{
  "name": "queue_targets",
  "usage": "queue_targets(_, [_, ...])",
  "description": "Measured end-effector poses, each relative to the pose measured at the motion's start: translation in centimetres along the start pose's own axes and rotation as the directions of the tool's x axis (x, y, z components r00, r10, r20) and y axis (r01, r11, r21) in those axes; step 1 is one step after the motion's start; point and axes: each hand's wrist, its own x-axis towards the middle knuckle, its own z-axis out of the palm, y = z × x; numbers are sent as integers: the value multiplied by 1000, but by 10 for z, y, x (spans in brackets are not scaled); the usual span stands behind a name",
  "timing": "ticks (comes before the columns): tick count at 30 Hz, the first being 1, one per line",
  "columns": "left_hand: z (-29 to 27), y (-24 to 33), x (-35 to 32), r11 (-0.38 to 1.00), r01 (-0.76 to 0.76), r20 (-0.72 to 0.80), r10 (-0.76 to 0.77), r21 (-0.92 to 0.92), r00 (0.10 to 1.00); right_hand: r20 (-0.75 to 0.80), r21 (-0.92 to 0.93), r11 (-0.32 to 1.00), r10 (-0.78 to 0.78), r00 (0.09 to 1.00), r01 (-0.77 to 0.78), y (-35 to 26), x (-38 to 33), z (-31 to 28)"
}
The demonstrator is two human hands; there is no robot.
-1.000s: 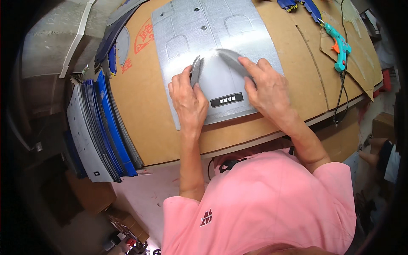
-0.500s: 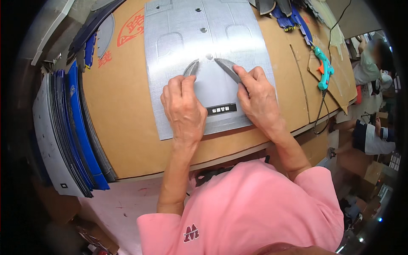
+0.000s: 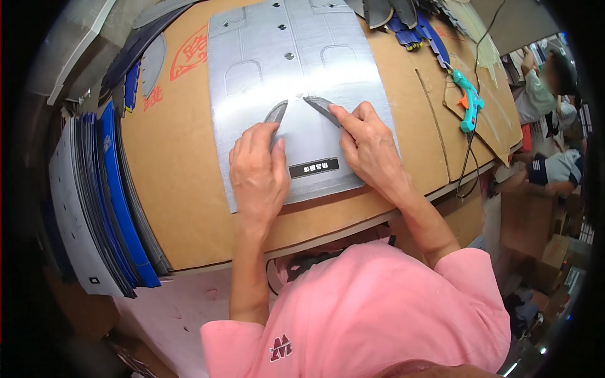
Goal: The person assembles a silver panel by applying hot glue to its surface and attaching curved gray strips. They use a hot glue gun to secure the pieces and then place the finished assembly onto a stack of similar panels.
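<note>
Silver-grey sheet (image 3: 296, 57) lies flat on the cardboard-covered counter (image 3: 183, 189), running from centre up to 12 o'clock. Small black rectangular label (image 3: 314, 167) with pale print sits on the sheet's near part, between the two hands. Red printed marking (image 3: 189, 57) on the cardboard at 10 o'clock, partly hidden by the sheet.

Left hand (image 3: 257, 173) lies flat, fingers pressing down the left dark grey curved strip (image 3: 276, 113). Right hand (image 3: 368, 148) is likewise spread, fingertips pressing the right dark grey curved strip (image 3: 320, 107). Neither hand is clenched; both press rather than grip. The two strips meet in a peak at the sheet's centre.

Against half a second earlier: hands and strips hold the same pose; the view has shifted slightly, so the sheet sits a touch differently in frame.

Stack of blue and grey sheets (image 3: 101, 208) stands on edge at 9 o'clock, just beside the counter's left edge. Teal glue gun (image 3: 467, 101) with orange trigger lies at 2 o'clock, cord trailing toward the near edge. Dark cut pieces (image 3: 403, 19) are heaped at 1 o'clock. Bare cardboard is open left of the sheet and between the sheet and glue gun. Another person (image 3: 542, 94) is at the far right.
</note>
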Motion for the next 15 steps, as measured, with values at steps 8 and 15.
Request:
queue_targets(8, [-12, -2, -21, 975, -203, 327, 162, 94, 931, 2, -1, 998, 69, 998, -69, 2, 0, -1])
queue_targets(15, [-8, -6, -26, 978, -171, 304, 128, 119, 944, -210, 77, 997, -13, 978, 29, 9, -21, -60])
